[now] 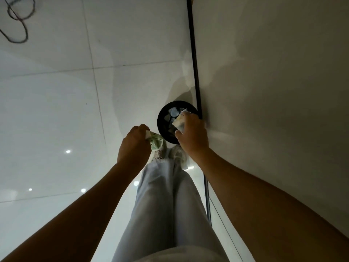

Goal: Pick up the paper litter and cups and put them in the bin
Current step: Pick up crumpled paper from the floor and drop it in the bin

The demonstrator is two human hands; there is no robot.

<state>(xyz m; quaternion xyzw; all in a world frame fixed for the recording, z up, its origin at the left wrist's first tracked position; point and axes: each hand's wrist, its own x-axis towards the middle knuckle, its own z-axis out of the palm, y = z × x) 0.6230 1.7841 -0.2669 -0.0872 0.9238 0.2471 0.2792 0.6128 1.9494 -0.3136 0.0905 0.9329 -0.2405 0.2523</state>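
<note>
A round black bin [162, 121] stands on the floor against the wall, with pale litter lying inside it. My right hand [192, 132] hovers over the bin's right half and grips a crumpled piece of paper [179, 121]. My left hand [135, 144] is just left of the bin and holds a small white scrap of paper [147, 134] between curled fingers. Below the left hand shows my green and white shoe [156, 144].
A pale wall [273, 82] with a black skirting strip [194, 53] runs along the right. Glossy white floor tiles [56, 110] stretch to the left. A loop of dark cable [18, 21] lies at the far top left. My legs in light trousers [166, 205] fill the lower middle.
</note>
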